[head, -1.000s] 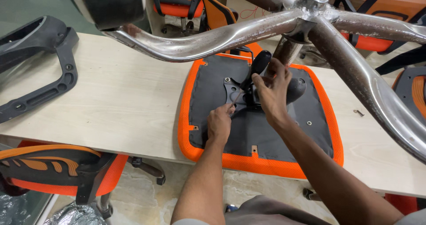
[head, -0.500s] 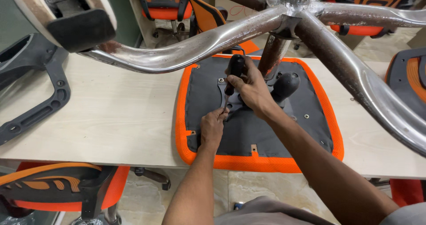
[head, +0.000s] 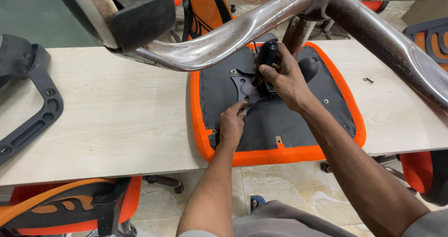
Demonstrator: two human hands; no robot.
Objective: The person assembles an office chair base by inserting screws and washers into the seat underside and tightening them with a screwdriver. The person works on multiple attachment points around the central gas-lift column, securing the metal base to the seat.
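An upturned orange chair seat [head: 280, 155] with a black underside lies on the pale wooden table [head: 116, 115]. A black metal mounting plate [head: 240, 80] is fixed at its middle, under the chrome star base [head: 224, 36] that arches above. My right hand [head: 280, 78] grips a black-handled screwdriver [head: 267, 55], its shaft slanting down to the left. My left hand [head: 232, 122] rests on the seat with its fingertips pinched at the screwdriver's tip, beside the plate's lower corner.
A black plastic armrest frame [head: 32, 111] lies on the table's left side. A small loose screw [head: 368, 80] sits on the table to the right. Orange chair parts [head: 70, 209] stand below the front edge, and more chairs at the back.
The view has swung, so the seat sits further right. My right hand still holds the screwdriver near the plate; my left hand has moved up to its tip.
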